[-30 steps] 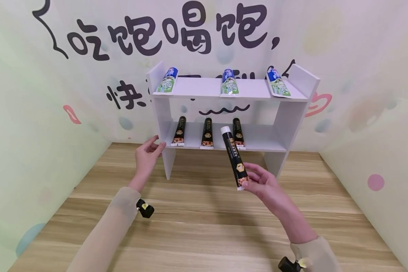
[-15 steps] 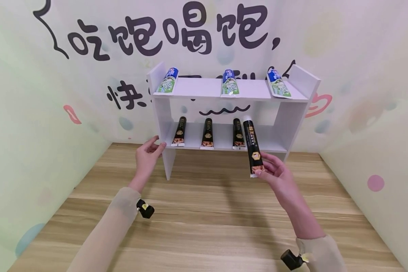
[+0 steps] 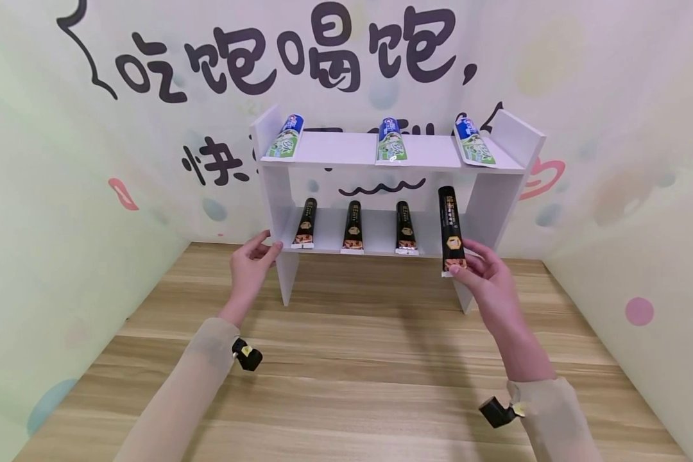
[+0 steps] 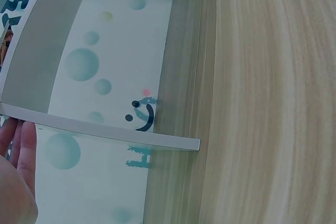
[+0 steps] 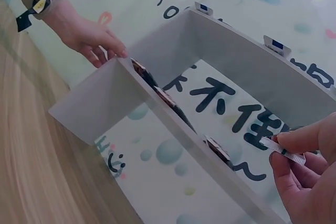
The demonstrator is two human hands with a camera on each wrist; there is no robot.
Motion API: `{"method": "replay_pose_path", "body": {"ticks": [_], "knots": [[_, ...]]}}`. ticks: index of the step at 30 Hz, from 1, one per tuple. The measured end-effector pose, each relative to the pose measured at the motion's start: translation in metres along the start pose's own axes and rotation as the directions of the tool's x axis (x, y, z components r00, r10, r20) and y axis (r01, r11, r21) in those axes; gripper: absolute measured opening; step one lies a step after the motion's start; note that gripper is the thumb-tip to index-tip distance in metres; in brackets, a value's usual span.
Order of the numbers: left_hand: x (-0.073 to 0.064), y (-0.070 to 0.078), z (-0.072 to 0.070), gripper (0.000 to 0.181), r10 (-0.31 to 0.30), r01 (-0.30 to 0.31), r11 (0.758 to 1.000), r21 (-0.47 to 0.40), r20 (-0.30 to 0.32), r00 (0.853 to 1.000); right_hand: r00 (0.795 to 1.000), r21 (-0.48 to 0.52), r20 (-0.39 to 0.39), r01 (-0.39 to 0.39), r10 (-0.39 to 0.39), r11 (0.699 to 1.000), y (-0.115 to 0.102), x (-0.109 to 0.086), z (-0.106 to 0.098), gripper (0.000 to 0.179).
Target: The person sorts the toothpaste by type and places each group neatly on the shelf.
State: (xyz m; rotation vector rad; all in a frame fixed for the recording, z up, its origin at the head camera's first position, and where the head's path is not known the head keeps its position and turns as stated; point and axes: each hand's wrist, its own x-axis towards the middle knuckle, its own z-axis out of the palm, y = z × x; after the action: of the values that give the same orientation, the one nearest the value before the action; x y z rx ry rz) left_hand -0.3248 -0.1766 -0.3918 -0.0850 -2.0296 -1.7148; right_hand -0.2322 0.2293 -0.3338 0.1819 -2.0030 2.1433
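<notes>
My right hand (image 3: 495, 289) pinches the crimped end of a black toothpaste tube (image 3: 452, 226) between thumb and fingers. The tube stands tilted, cap end up and away, overlapping the right part of the lower shelf (image 3: 375, 224); the right wrist view shows only its white end (image 5: 283, 150). Three similar black toothpaste tubes lie in a row on that shelf, the nearest of them a tube (image 3: 405, 228) just left of the held one. At the rack's left side my left hand (image 3: 249, 266) touches the panel, thumb at its front edge and extended fingers (image 4: 27, 145) against its outer face.
Blue-green toothpaste tubes lie on the top shelf: a left tube (image 3: 285, 138), a middle tube (image 3: 391, 141) and a right tube (image 3: 473, 141). The white rack's right side panel (image 3: 496, 192) stands close to the right hand. A wood-grain table (image 3: 335, 385) spreads in front.
My right hand has carried the black toothpaste tube rightward and up, from in front of the third tube to the shelf's right part. The left hand has stayed at the rack's side.
</notes>
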Motion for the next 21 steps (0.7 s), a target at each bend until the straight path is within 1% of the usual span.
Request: {"method": "replay_pose_path", "body": {"ticks": [2,4,9,12,18,21], "knots": [[0.0,-0.002,0.0,0.045,0.014,-0.014,1.0,0.011,-0.003,1.0,1.0,0.023,-0.01,0.003,-0.003,1.0,-0.001,0.003,-0.002,0.044],[0.0,-0.002,0.0,0.045,0.024,-0.024,1.0,0.02,-0.004,1.0,1.0,0.066,-0.013,0.014,-0.013,0.998,-0.001,0.006,-0.004,0.043],[0.0,-0.001,0.0,0.044,0.025,-0.025,0.999,0.024,-0.008,1.0,0.999,0.134,-0.027,0.04,-0.037,0.99,-0.002,0.012,-0.009,0.044],[-0.001,0.0,0.001,0.044,0.017,-0.017,1.0,0.019,-0.005,1.0,0.998,0.119,-0.063,0.038,-0.031,0.992,-0.003,0.015,-0.009,0.048],[0.0,0.0,0.001,0.045,-0.007,0.007,1.0,0.003,0.006,1.0,0.991,0.1,-0.135,-0.003,0.017,0.995,-0.004,0.019,-0.009,0.059],[0.0,0.0,0.001,0.045,-0.002,0.002,1.0,0.011,0.0,1.0,0.987,0.099,-0.155,-0.022,0.037,0.995,-0.003,0.023,-0.01,0.062]]}}
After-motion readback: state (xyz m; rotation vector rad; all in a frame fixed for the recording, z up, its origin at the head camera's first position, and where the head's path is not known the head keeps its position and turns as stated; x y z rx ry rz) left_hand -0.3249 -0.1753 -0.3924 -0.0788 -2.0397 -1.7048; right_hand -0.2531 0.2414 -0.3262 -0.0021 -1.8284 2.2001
